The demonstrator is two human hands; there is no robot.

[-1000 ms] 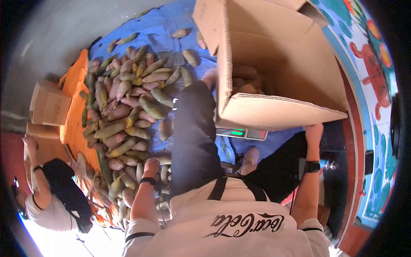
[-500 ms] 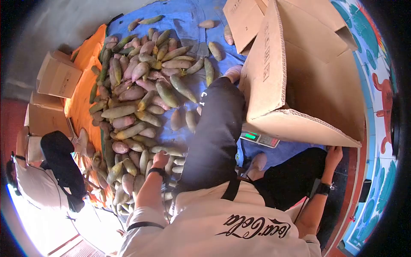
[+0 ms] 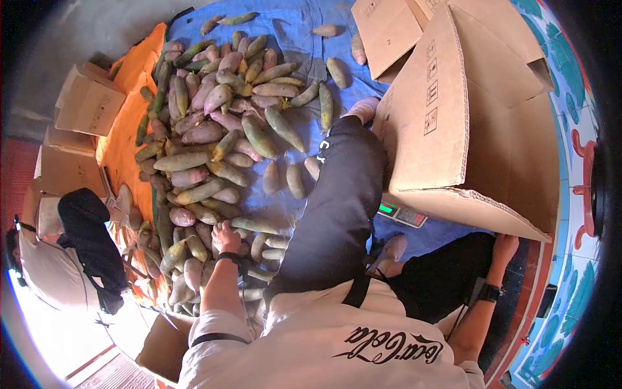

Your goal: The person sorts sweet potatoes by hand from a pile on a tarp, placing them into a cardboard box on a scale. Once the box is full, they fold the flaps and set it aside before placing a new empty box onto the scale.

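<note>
My left hand (image 3: 226,239) reaches down over the near side of a heap of long, green and pinkish gourd-like vegetables (image 3: 201,133). Its fingers are somewhat apart, touching or just above the vegetables, and nothing is held in them. A greenish vegetable (image 3: 256,225) lies right beside its fingertips. On the other side, my right hand (image 3: 505,249) grips the lower corner of a large cardboard box (image 3: 421,123) by its flap; some of the fingers are hidden behind the cardboard. The box stands open and tilted on a digital scale (image 3: 408,216) with a green lit display.
Blue sheeting (image 3: 278,32) and an orange sheet (image 3: 133,84) lie under the heap. Another person (image 3: 61,259) sits at the left near smaller cartons (image 3: 89,100). A second box (image 3: 385,35) stands beyond the large one. Another carton (image 3: 162,343) is behind my left arm.
My left hand has moved left across the heap, and its fingers have spread from a more closed shape. The right hand stays at the box flap. The view has shifted slightly.
</note>
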